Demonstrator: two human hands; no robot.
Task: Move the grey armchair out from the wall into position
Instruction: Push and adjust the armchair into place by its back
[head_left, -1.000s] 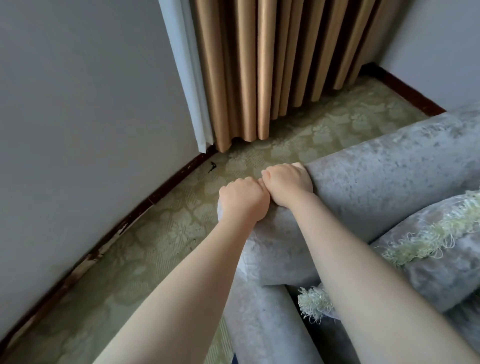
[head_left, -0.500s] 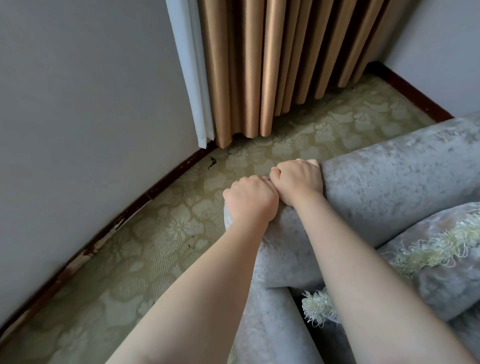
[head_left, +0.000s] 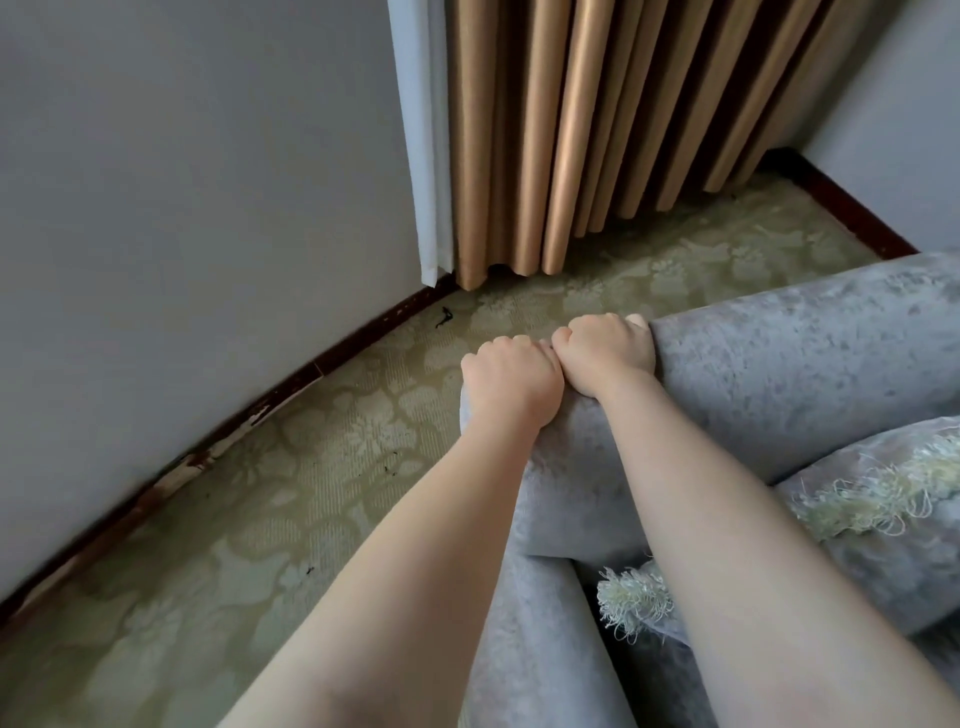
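Note:
The grey armchair (head_left: 800, 358) fills the right half of the view, its padded back running off to the right and one arm coming down toward me. My left hand (head_left: 509, 379) grips the back's top corner, fingers curled over the far side. Right beside it and touching, my right hand (head_left: 605, 351) grips the same rolled edge. A grey cushion (head_left: 883, 525) with a pale fringe lies on the seat below my right forearm.
A strip of green floral carpet (head_left: 322, 478) separates the chair from the grey wall (head_left: 182, 208) with its dark skirting on the left. Tan curtains (head_left: 613, 130) hang in the corner ahead. Another wall (head_left: 904, 104) stands at the far right.
The chair corner and both hands have shifted slightly right and away from the left wall, showing more carpet between chair and skirting. Both grips are unchanged.

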